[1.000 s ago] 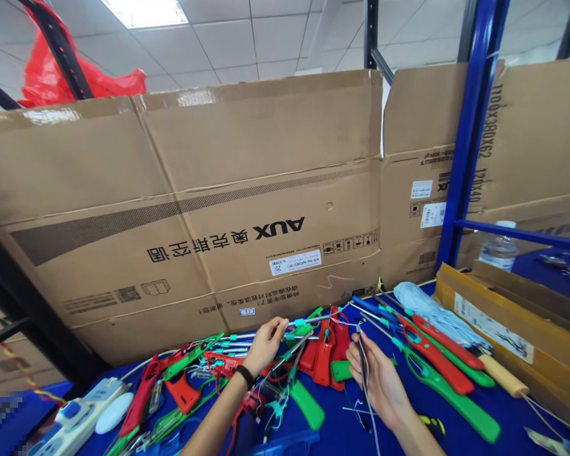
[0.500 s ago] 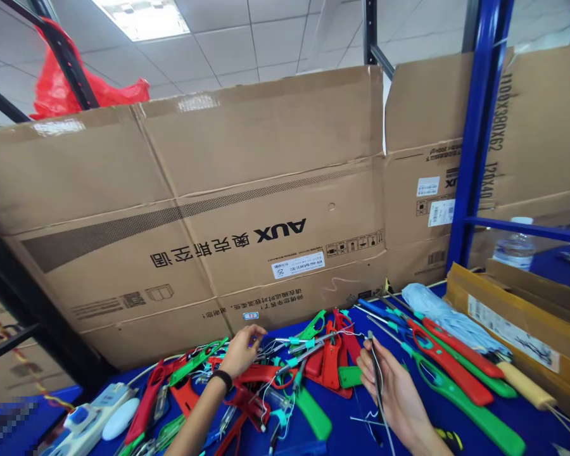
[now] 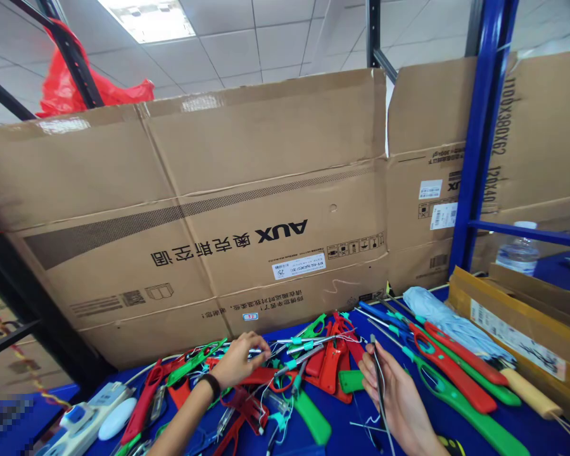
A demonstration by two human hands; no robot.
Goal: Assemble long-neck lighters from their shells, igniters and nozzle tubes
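Right hand (image 3: 395,389) pinches slim dark stick with thin white wire (image 3: 377,367), long axis steep. Thin silver metal rods with teal collars (image 3: 308,355) lie right of left hand (image 3: 237,362), roughly crosswise; left nearer, fingers curled, grip unclear. Versus half-second-earlier frame, left fingers sit lower.

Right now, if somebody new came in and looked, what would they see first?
Probably the huge brown cardboard standing across the back, with big black letters upside down on it. Next might come the bright jumble of red and green handles on the blue table, where the right hand holds a thin dark stick. A shiny red bag also stands out at the top left.
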